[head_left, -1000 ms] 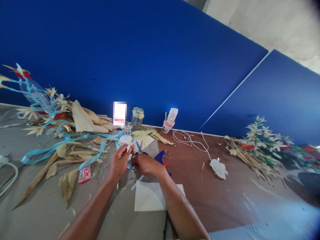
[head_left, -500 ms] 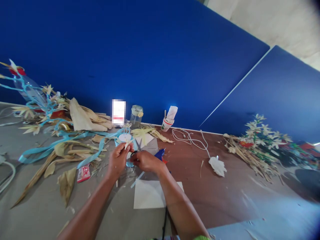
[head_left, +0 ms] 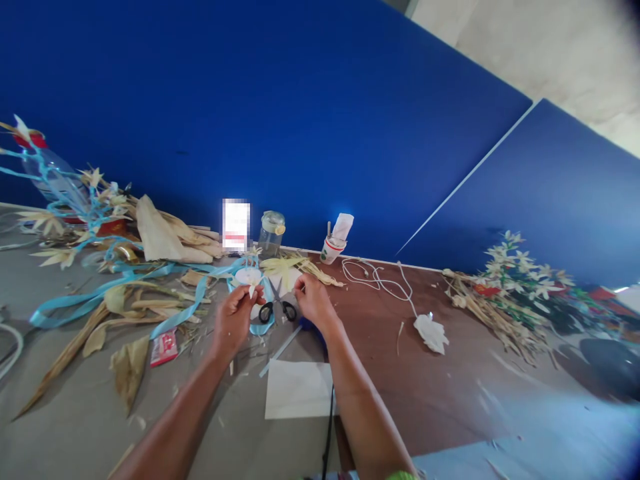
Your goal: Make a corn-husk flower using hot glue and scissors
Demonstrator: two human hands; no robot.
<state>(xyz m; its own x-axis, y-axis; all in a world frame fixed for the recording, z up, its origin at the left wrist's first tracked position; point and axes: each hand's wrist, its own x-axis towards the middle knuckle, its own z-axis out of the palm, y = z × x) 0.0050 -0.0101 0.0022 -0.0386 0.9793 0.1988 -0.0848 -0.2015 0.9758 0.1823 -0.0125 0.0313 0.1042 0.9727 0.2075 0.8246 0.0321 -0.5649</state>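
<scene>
Between the thumb and fingers of my left hand (head_left: 234, 317) is a small pale husk petal piece (head_left: 253, 291), above a blue ribbon roll (head_left: 261, 328). A pair of scissors (head_left: 278, 309) with black handles lies on the table between my hands, blades partly spread and pointing away, touched by neither hand. My right hand (head_left: 316, 301) is just right of the scissors, at the edge of a pale sheet (head_left: 287, 281) and yellowish husk strips (head_left: 313, 268). Its fingers are curled together; whether anything is in them is hidden.
Dry husks (head_left: 125, 370) and blue ribbon (head_left: 70, 313) spread to the left, near a red packet (head_left: 164, 348). White paper (head_left: 297, 390) lies in front. A glass jar (head_left: 271, 237), a cup (head_left: 332, 250) and a cable (head_left: 380, 283) stand or lie by the blue partition. Husk flowers (head_left: 525, 267) lie right.
My right hand has let go of the scissors, which now lie on the table, and has moved right and away from me. My left hand keeps its petal piece in nearly the same place.
</scene>
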